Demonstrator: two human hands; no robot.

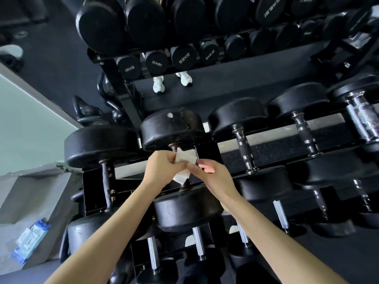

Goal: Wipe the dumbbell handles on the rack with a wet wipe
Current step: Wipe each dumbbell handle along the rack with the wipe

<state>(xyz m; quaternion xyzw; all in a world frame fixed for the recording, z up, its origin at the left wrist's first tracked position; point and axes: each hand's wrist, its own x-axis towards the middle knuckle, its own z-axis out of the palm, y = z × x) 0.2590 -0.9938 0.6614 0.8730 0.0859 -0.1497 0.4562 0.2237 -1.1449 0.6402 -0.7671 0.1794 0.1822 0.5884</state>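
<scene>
1. The wet wipe (184,158) lies draped over the handle (174,147) of the second dumbbell (172,128) from the left end of the rack (207,154).
2. That handle's long axis runs straight away from us, from near head to far head, and most of it is hidden.
3. Our left hand (164,169) grips the wipe left of the handle. Our right hand (213,177) pinches the wipe's edge right of the handle.
4. We judge the left hand closer to the handle, so the stroke should follow its axis.
5. The neighbouring handle (243,148) lies right of this dumbbell.
</scene>
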